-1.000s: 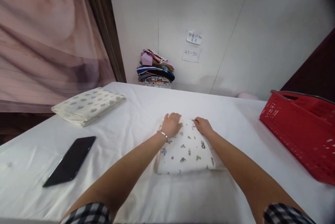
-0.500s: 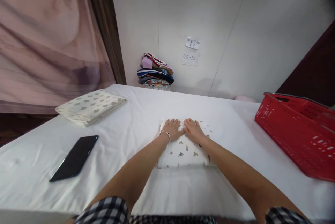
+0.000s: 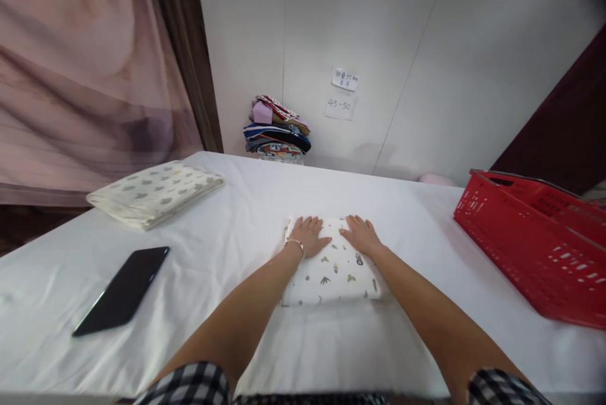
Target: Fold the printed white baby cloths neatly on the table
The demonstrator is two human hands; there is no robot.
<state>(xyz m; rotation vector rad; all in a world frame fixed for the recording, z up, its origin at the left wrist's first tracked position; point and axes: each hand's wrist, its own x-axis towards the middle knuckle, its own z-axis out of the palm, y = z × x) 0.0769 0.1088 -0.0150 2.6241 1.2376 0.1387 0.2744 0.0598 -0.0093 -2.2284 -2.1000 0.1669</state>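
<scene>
Smoothing step, I reckon from my feed: left hand point(image 3: 308, 236) and right hand point(image 3: 362, 236) spread flat, gripping nothing, on the folded cloth point(image 3: 338, 275), near-middle of the table point(image 3: 411, 216), next probably needing even pressing.

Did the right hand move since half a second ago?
Yes. Judged against the red basket, the right hand has moved rightward, nearer to it, over the printed cloth.
</scene>
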